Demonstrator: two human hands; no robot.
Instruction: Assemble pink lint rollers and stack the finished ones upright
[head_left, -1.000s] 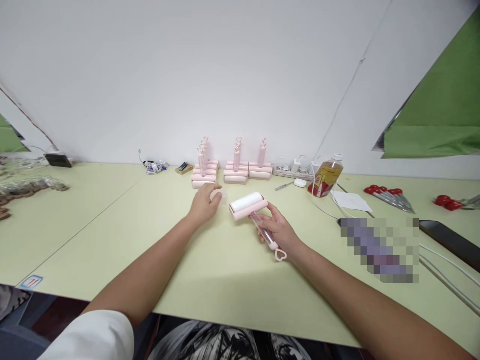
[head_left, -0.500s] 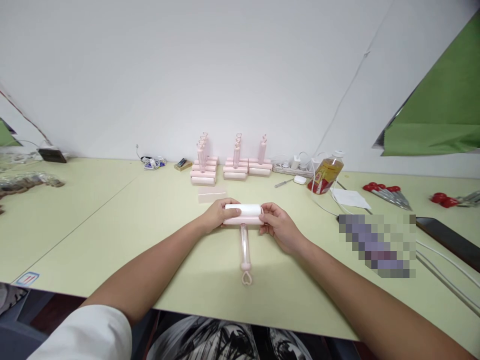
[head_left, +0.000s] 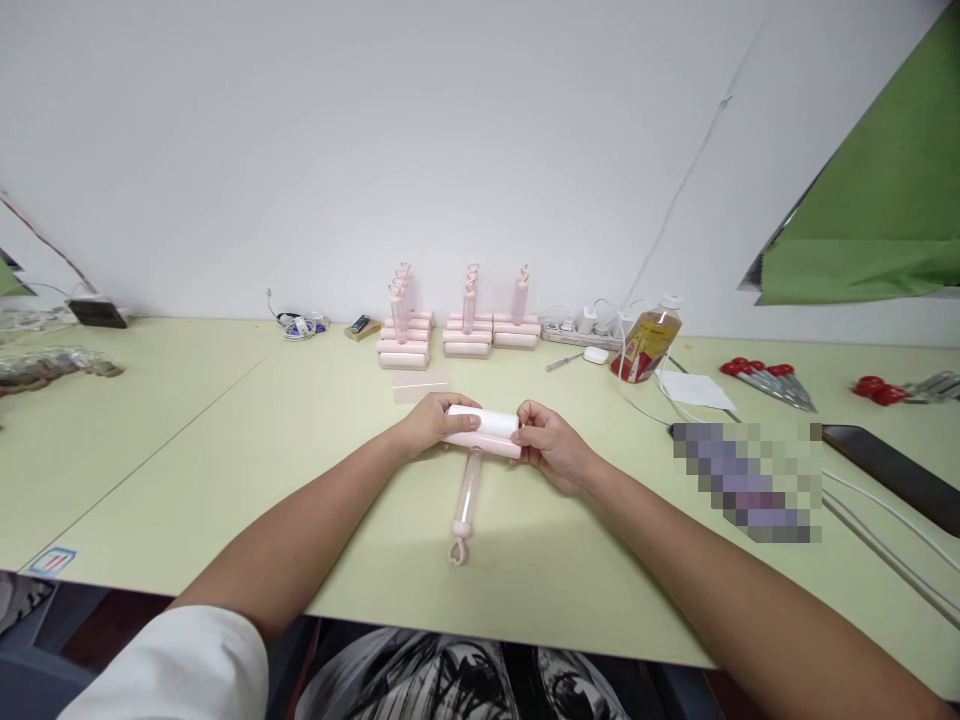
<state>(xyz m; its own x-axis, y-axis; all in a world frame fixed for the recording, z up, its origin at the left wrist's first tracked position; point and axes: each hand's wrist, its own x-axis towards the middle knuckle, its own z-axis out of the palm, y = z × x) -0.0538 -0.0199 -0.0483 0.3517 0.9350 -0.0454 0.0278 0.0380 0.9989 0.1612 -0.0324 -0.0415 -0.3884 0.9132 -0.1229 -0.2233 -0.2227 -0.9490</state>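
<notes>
A pink lint roller [head_left: 487, 443] with a white roll [head_left: 495, 422] lies across the middle of the table, its clear pink handle [head_left: 468, 492] pointing toward me and ending in a heart-shaped loop. My left hand [head_left: 433, 424] is closed around the left end, thumb on the white roll. At the right end, my right hand [head_left: 553, 444] pinches the roller's edge between thumb and fingers. Just behind the left hand rests a pale pink cover piece [head_left: 420, 387].
Several pink rollers [head_left: 466, 345] stand along the wall. Behind to the right are a power strip [head_left: 585, 332], a screwdriver [head_left: 563, 362], a bottle [head_left: 649, 342] and white paper [head_left: 696, 391]. Red-handled tools [head_left: 765, 380], cables and a dark phone [head_left: 892, 475] lie at the right.
The roller has turned slightly, its handle end swinging left and its right end coming a little nearer to me. Both hands keep hold of it.
</notes>
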